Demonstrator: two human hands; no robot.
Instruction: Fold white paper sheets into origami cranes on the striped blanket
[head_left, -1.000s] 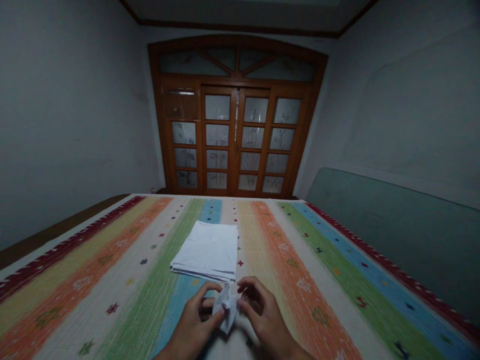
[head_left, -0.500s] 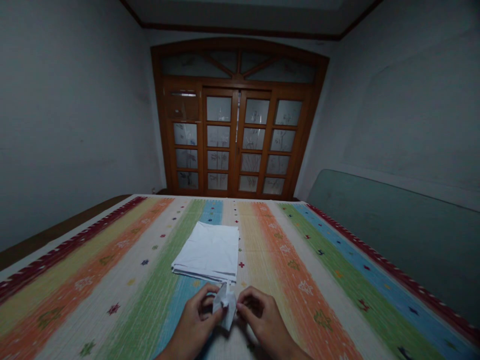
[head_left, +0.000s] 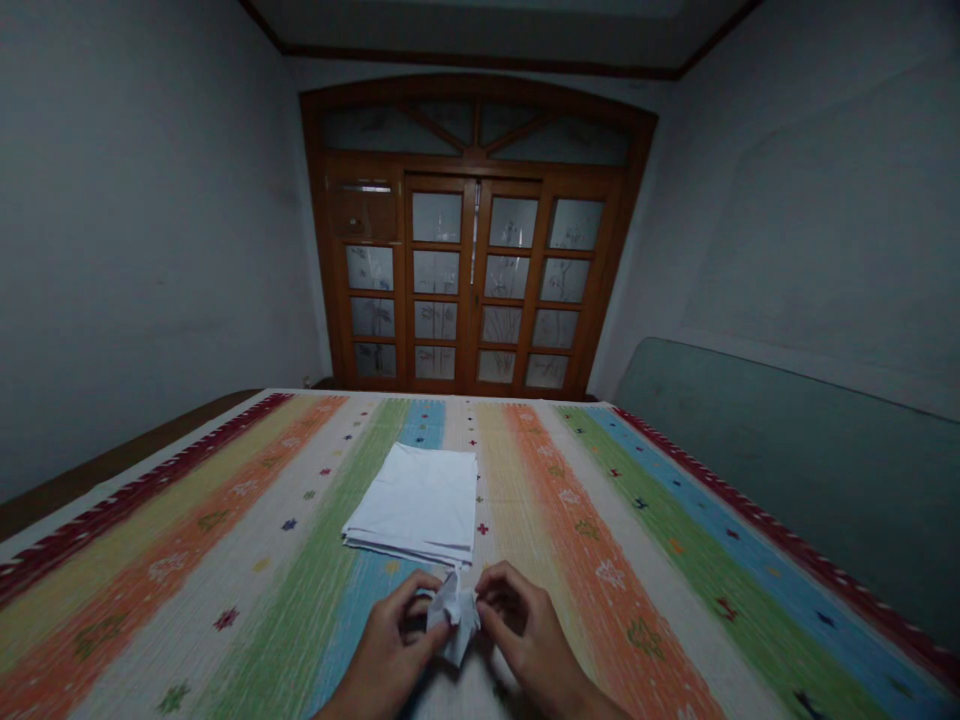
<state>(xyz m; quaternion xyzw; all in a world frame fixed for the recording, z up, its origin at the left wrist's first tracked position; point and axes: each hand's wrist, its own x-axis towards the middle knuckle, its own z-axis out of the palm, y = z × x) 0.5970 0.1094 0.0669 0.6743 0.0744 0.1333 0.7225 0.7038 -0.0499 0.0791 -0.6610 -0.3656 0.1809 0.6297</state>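
From the head camera I look down a cloth (head_left: 600, 520) striped in orange, green, blue, cream and dark red, with small embroidered motifs; at its near edge my left hand (head_left: 397, 640) pinches a folded white paper piece (head_left: 456, 620) between thumb and fingers, while my right hand (head_left: 529, 635) brings a bent thumb and forefinger to its right edge, though whether they grip it I cannot tell; just beyond lies a stack of white paper sheets (head_left: 416, 500), its edges slightly uneven; a dark wooden edge (head_left: 150, 445) shows past the cloth on the left; a grey-green board (head_left: 787, 450) stands along the right; behind, wooden doors (head_left: 473, 280) with patterned panes sit under an arched frame (head_left: 476, 82), between dim, pale walls (head_left: 150, 200).
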